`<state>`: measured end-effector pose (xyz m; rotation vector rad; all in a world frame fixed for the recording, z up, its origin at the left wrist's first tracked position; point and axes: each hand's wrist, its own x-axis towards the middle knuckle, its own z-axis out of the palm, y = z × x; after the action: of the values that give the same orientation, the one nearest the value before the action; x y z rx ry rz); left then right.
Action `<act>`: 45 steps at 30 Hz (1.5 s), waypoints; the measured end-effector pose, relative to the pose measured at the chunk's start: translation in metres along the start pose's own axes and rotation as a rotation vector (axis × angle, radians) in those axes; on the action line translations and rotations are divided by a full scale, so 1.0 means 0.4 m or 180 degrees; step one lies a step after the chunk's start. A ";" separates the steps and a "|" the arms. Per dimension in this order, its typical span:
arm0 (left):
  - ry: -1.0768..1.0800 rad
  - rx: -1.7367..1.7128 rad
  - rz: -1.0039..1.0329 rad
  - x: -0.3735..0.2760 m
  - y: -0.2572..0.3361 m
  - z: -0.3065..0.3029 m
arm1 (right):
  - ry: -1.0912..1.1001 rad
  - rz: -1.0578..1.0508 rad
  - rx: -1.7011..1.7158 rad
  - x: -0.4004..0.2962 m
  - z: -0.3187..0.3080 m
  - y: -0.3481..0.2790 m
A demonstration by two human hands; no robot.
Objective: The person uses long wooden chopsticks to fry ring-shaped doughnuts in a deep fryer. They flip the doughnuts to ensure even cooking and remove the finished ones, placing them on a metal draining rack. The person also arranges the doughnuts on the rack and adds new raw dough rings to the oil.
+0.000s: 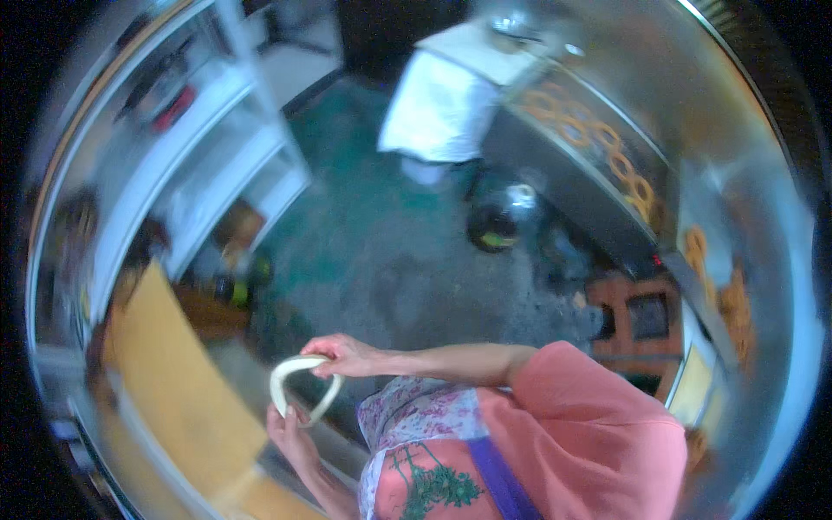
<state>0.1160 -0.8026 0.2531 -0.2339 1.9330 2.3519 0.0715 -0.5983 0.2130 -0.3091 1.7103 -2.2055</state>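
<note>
A pale ring, seemingly of dough (279,383), is held up between my two hands, off the table. The fingers and thumb of my right hand (338,356) pinch its upper side. Below, my left hand (292,432) grips its lower side between thumb and fingers. Both hands are to the left of my apron (422,416), near the edge of a yellowish tabletop (188,383).
Golden-brown rings (575,130) lie in a long dark-sided unit (559,156) at upper right, beside a white cloth-covered stand (439,104). More brown rings (697,250) are at far right. White shelving (195,143) stands at upper left. A shiny round vessel (497,221) sits near the floor.
</note>
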 end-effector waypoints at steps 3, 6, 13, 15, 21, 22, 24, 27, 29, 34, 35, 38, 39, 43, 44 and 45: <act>-0.1054 0.0091 -0.0210 0.123 -0.003 0.282 | 0.0928 -0.0294 0.0503 -0.139 -0.240 -0.066; -0.1944 0.0244 -0.0507 0.227 -0.017 0.553 | 0.1908 -0.0304 0.0439 -0.262 -0.425 -0.137; -0.3725 0.0588 -0.0660 0.340 -0.119 1.255 | 0.3878 -0.0687 0.0130 -0.575 -0.824 -0.351; -0.4235 0.0794 -0.0559 0.358 -0.118 1.457 | 0.4435 -0.0494 -0.0093 -0.642 -0.930 -0.416; -0.5330 0.0957 -0.0257 0.378 -0.154 1.975 | 0.5013 -0.0622 -0.0567 -0.807 -1.258 -0.568; -0.5385 0.0956 -0.0023 0.380 -0.172 2.055 | 0.5119 -0.0512 -0.0769 -0.833 -1.322 -0.587; -0.5439 0.1058 0.0571 0.404 -0.236 2.199 | 0.5165 -0.0447 -0.0855 -0.876 -1.447 -0.608; -0.5379 0.1274 0.0570 0.409 -0.343 2.360 | 0.5096 -0.0200 -0.0791 -0.939 -1.623 -0.596; -0.5348 0.1929 0.1184 0.406 -0.419 2.463 | 0.4978 -0.0058 -0.1105 -0.991 -1.758 -0.541; -0.5170 0.2419 0.2070 0.425 -0.646 2.577 | 0.4520 0.0567 -0.1383 -1.045 -1.968 -0.382; -0.5180 0.2582 0.2246 0.427 -0.683 2.593 | 0.4340 0.0689 -0.1318 -1.056 -2.000 -0.355; -0.5228 0.3264 0.2752 0.446 -0.768 2.620 | 0.4068 0.0842 -0.1252 -1.064 -2.070 -0.304; -0.5109 0.3437 0.2885 0.445 -0.780 2.627 | 0.4060 0.0662 -0.1448 -1.068 -2.100 -0.264; -0.4395 0.3462 0.3213 0.441 -0.776 2.653 | 0.3918 0.0500 -0.2361 -1.065 -2.194 -0.210; -0.4123 0.3349 0.3146 0.437 -0.765 2.647 | 0.3926 0.0572 -0.2642 -1.059 -2.214 -0.200; -0.3842 0.3239 0.3077 0.426 -0.735 2.637 | 0.3922 0.0636 -0.2925 -1.051 -2.231 -0.191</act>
<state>-0.0687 0.2840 0.1378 1.9215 2.1902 0.7326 0.1212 0.3798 0.0726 1.2158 3.0615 -1.2553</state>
